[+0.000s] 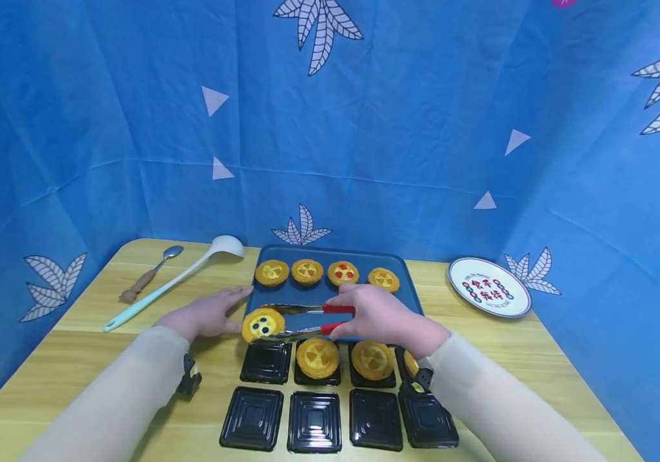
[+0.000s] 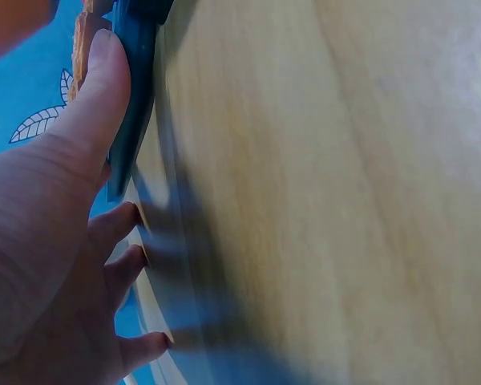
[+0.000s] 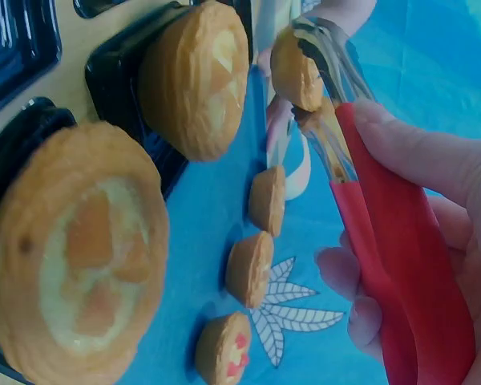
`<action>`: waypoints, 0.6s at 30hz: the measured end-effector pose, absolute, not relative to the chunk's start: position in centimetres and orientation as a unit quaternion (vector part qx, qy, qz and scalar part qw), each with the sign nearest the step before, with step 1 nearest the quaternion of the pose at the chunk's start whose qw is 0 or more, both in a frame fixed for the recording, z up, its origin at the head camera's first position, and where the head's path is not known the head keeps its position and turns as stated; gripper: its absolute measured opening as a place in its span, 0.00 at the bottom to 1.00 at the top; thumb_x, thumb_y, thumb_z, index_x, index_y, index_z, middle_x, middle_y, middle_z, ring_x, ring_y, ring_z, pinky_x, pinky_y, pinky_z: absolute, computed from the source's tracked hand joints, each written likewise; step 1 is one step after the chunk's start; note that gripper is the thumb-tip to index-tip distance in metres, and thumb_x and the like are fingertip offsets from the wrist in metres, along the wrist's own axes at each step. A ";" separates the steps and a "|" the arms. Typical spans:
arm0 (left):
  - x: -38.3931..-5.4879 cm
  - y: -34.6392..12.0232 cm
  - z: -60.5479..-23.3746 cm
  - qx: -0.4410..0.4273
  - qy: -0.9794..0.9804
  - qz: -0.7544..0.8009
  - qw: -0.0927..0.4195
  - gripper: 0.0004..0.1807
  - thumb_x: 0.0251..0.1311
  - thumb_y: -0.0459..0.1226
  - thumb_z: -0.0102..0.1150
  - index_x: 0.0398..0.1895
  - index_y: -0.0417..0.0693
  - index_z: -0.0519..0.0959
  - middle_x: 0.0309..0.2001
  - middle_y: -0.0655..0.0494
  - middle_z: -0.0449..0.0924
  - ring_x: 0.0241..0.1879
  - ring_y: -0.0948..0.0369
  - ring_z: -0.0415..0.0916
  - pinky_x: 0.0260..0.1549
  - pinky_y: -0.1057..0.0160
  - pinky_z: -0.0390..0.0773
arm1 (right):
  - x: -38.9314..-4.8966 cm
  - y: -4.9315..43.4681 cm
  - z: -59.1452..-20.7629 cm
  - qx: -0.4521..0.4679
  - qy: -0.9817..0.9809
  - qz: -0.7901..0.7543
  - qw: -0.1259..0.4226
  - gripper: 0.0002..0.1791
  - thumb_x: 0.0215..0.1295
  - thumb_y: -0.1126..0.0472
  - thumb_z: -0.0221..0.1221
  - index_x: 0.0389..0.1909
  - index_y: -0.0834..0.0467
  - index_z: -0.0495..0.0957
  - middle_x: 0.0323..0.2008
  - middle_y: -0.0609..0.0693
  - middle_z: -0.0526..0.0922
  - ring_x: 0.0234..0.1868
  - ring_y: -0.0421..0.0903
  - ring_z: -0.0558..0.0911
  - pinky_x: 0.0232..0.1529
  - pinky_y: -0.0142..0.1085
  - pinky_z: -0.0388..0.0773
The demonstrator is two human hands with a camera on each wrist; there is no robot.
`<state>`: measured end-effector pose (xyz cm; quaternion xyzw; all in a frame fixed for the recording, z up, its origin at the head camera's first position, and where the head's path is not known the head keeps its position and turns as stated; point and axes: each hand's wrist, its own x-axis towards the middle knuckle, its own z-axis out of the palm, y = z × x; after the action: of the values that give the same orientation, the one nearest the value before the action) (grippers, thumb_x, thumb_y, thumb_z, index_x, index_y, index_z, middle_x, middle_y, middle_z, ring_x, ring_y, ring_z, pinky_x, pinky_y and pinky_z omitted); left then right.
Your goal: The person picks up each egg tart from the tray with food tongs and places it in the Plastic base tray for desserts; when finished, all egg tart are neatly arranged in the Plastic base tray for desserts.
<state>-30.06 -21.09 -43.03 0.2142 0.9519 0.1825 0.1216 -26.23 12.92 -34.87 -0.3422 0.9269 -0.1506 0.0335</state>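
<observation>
Right hand [image 1: 372,313] grips tongs [image 1: 332,309], pointing to nine o'clock round a tart [image 1: 263,324]; left hand [image 1: 207,313], fingers spread loosely, beside the tray [image 1: 306,296].

Blue leaf-print curtain [image 1: 422,115] behind pale wooden table [image 1: 537,378].

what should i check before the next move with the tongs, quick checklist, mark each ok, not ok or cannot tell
1. Right hand holding the red-handled tongs: ok.
2. Tong arms on either side of the blue-dotted tart: ok.
3. Grip on that tart firm: cannot tell, pressure doesn't show.
4. Leftmost back-row black tray free: ok, nothing lies in it.
5. Blue-dotted tart seated in that black tray: not ok, not yet in it.
6. Left hand clear of the tart: cannot tell, its thumb shows right beside it.
</observation>
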 end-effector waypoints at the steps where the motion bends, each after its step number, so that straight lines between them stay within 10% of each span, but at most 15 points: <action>1: -30.1 -21.1 -43.0 0.215 0.952 0.183 0.122 0.51 0.59 0.57 0.63 0.79 0.45 0.51 0.74 0.33 0.49 0.71 0.33 0.49 0.65 0.32 0.53 | -26.1 12.9 -34.9 -0.349 0.924 -0.148 0.036 0.29 0.54 0.45 0.73 0.57 0.52 0.83 0.38 0.43 0.79 0.34 0.41 0.76 0.30 0.34 0.76; 18: -30.1 -20.9 -43.0 0.210 0.951 0.188 0.129 0.52 0.60 0.61 0.60 0.79 0.44 0.51 0.75 0.33 0.48 0.71 0.33 0.48 0.66 0.32 0.51 | -25.1 13.0 -36.3 -0.371 0.919 -0.124 0.047 0.31 0.52 0.43 0.73 0.56 0.53 0.83 0.37 0.43 0.78 0.32 0.40 0.74 0.27 0.30 0.75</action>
<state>-30.09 -20.89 -43.01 0.2097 0.9508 0.1880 0.1289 -25.15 12.96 -36.33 -0.3707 0.9193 -0.1238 0.0468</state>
